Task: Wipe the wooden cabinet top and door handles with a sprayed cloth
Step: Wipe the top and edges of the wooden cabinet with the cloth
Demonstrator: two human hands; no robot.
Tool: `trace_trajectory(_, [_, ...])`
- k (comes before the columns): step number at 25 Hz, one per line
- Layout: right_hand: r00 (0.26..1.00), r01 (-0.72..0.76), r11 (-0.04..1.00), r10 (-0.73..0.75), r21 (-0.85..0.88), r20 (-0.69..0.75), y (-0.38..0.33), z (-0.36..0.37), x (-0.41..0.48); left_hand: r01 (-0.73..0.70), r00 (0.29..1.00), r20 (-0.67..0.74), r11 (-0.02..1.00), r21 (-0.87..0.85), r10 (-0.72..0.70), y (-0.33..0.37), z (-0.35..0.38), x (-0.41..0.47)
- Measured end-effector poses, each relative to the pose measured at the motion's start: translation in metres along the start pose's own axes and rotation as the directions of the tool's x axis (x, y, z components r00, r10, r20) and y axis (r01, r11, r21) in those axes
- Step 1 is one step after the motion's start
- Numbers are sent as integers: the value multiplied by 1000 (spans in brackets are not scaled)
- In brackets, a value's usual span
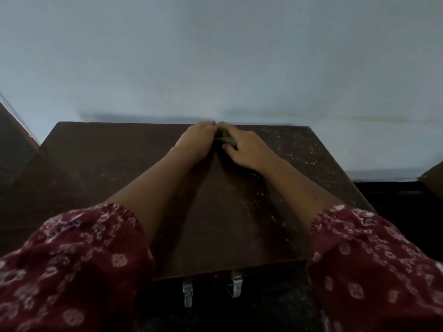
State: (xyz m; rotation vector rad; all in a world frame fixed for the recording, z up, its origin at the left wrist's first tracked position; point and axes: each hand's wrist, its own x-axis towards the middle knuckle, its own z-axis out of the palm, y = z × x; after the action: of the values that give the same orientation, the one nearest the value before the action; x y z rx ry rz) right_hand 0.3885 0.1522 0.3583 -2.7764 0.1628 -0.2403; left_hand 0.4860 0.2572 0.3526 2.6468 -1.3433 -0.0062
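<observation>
A dark brown wooden cabinet top (115, 168) fills the middle of the view. Both arms reach across it to its far edge by the wall. My left hand (197, 137) and my right hand (244, 146) meet there, fingers curled around a small grey-green cloth (224, 138), mostly hidden between them. Pale specks and droplets dot the right part of the top (299, 149). Two metal door handles (187, 293) (236, 285) stick out below the front edge.
A pale blue wall (215, 56) stands right behind the cabinet. Dark wooden furniture (12, 144) sits to the left and another brown corner (434, 178) to the right. The floor (395, 207) on the right is dark.
</observation>
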Motion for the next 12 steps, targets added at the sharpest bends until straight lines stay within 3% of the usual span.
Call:
trace_trajectory(6, [992, 0, 997, 10, -82, 123, -28, -1, -80, 71, 996, -43, 983, -172, -80, 45, 0, -86])
trace_trajectory(12, [981, 113, 990, -98, -82, 169, -40, -5, -161, 80, 997, 0, 995, -60, -81, 86, -2, -160])
